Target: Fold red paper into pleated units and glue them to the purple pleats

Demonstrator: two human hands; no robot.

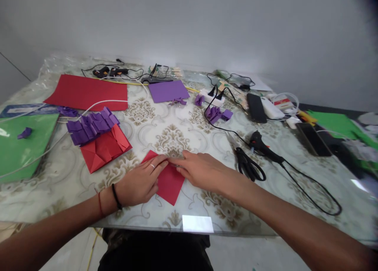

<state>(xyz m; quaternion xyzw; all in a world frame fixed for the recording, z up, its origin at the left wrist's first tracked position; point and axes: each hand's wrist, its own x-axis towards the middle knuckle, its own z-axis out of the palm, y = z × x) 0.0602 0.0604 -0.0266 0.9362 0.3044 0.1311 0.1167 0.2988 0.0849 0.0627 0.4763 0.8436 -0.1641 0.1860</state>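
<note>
A red sheet of paper (173, 184) lies on the table in front of me, its corners pointing away from and towards me. My left hand (144, 180), with a ring and a black wrist band, presses its fingers together on the paper's left and upper part. From the other side my right hand (197, 168) pinches at the paper's upper edge, its fingertips meeting the left ones. The hands hide much of the sheet. To the left, a folded red paper piece (106, 149) lies with a pleated purple paper strip (91, 125) across its far side.
Black-handled scissors (249, 164) and a glue gun (265, 149) with a looping cable lie at right. Phones (256, 107), a power strip (212, 98) and purple paper scraps (214, 114) are behind. Green paper (26, 145) and a large red sheet (88, 91) lie left.
</note>
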